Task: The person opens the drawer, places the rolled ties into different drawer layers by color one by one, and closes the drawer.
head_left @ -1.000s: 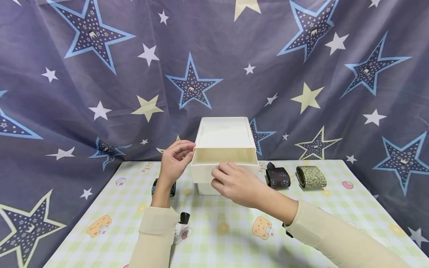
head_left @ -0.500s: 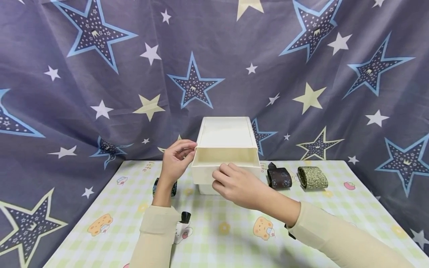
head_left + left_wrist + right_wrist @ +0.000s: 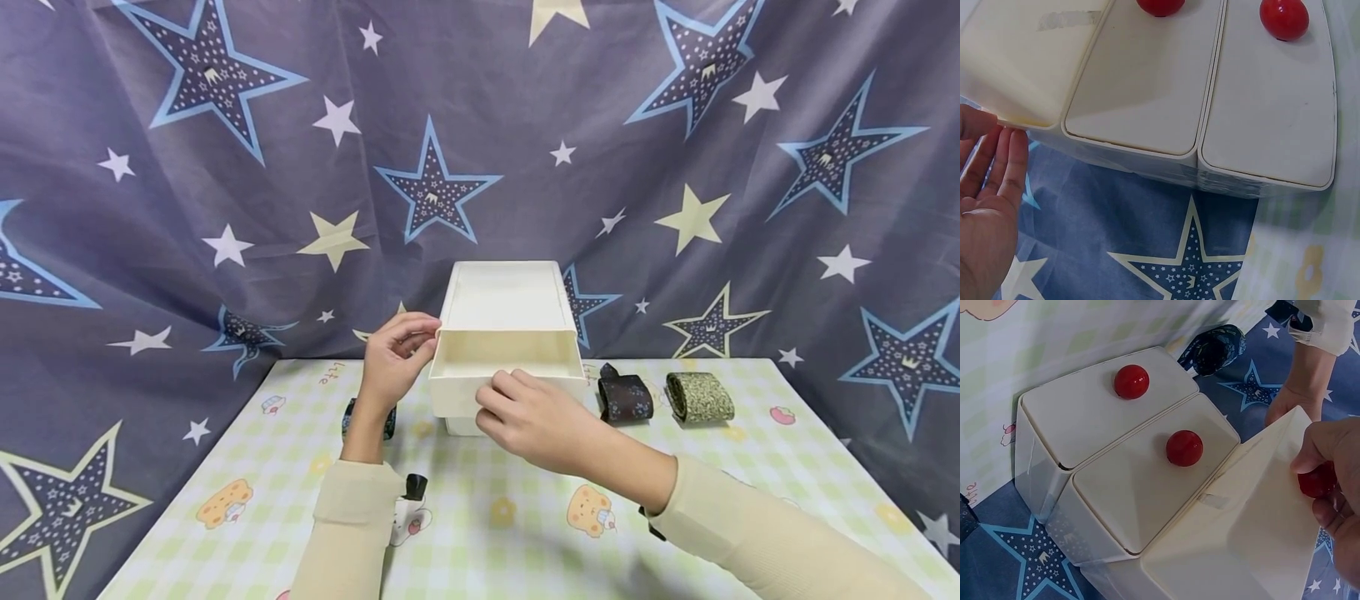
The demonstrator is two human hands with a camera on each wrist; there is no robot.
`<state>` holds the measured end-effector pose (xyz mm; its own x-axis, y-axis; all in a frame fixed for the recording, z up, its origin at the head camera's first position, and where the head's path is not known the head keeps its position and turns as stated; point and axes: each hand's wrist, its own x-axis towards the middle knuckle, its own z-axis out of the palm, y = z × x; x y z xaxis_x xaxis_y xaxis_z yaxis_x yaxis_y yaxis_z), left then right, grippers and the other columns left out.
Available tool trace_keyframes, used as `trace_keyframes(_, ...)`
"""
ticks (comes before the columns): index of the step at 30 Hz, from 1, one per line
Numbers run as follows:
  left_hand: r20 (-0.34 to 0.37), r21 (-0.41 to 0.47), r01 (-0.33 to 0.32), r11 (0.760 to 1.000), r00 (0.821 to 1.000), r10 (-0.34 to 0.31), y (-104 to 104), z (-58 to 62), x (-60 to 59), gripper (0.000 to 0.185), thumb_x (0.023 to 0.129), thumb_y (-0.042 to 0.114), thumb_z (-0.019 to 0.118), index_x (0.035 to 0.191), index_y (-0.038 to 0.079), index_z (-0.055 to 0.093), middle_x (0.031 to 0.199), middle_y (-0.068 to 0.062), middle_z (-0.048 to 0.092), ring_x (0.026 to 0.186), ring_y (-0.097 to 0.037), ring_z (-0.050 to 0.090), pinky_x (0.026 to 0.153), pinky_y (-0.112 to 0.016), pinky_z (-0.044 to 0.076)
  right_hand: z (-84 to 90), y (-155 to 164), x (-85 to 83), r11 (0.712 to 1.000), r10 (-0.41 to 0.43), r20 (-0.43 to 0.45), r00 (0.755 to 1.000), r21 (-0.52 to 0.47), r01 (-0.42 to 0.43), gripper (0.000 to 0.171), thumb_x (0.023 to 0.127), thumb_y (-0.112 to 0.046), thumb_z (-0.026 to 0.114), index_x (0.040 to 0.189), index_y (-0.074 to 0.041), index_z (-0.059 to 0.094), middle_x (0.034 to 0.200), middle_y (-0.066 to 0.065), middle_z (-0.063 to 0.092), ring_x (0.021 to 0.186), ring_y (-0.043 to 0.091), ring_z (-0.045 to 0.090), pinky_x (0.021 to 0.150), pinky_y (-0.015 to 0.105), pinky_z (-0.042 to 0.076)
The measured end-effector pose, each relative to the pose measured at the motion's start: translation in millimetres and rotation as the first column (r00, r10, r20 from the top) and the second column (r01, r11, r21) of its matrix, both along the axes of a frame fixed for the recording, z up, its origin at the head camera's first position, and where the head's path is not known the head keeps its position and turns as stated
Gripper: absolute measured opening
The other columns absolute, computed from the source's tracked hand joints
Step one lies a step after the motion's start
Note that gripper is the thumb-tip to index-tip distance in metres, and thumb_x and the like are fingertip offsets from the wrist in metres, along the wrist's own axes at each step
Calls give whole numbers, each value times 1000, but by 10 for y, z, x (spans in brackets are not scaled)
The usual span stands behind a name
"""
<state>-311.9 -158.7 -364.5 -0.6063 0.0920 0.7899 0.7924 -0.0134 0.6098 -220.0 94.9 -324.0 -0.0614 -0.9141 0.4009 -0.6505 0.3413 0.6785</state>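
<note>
A white three-drawer cabinet [image 3: 510, 296] stands at the back of the table. Its top drawer [image 3: 453, 393] is pulled partway out, showing a cream inside. My right hand [image 3: 536, 421] is at the drawer's front; in the right wrist view its thumb and fingers grip a round red knob [image 3: 1316, 481]. My left hand [image 3: 393, 354] touches the cabinet's left upper edge with thumb and fingertips, the fingers nearly straight in the left wrist view. The two lower drawers [image 3: 1157, 481] are closed, each with a red knob [image 3: 1184, 448].
Right of the cabinet lie a dark floral rolled necktie [image 3: 625, 397] and a green patterned rolled necktie [image 3: 699, 397]. A dark blue rolled necktie [image 3: 1215, 350] sits to the left, partly hidden by my left wrist in the head view. A starry curtain [image 3: 480, 100] hangs behind the checked tablecloth [image 3: 502, 542].
The top drawer has slid slightly further out toward me, my right hand moving with it. My left hand keeps its place on the cabinet edge.
</note>
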Motion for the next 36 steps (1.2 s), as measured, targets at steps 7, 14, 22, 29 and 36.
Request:
trace_keyframes(7,17,-3,-12,1000,1000,12,1,6,-5,23,86,-21,68,108,-17,70,115,-32,61,97,-16,70,87,-30,60,-3,10,43,1000,-5,-12,1000,7,5,9,98,-15,62,91,-10,66,99,5,53,86,23,46,72,29,43)
trace_keyframes(14,33,3,-6,1000,999,6,-3,15,5,23,85,-21,68,108,-18,69,115,-33,60,97,-16,70,86,-29,60,-7,9,101,1000,-2,17,1000,9,2,6,97,-12,63,93,-9,66,99,5,53,86,23,45,71,28,42)
trace_keyframes(22,37,5,1,1000,999,-1,-8,13,12,22,87,-18,69,108,-15,70,115,-30,62,97,-17,71,85,-34,61,-1,11,171,1000,-2,4,1000,26,2,9,98,-9,57,93,-9,65,99,5,53,85,22,45,70,29,41)
trace_keyframes(29,31,2,-5,1000,999,5,-21,20,19,22,86,-20,68,109,-18,69,116,-33,60,96,-17,70,83,-32,62,2,11,220,1000,6,6,1000,23,-7,6,97,-10,61,92,-9,63,99,5,53,85,22,44,71,29,42)
trace_keyframes(36,25,-15,-2,1000,1000,2,-27,7,5,22,87,-17,69,109,-13,71,116,-27,63,97,-18,71,83,-37,62,-14,27,265,1000,8,1,1000,24,-8,8,98,-8,60,91,-9,64,98,6,53,85,23,46,70,28,42)
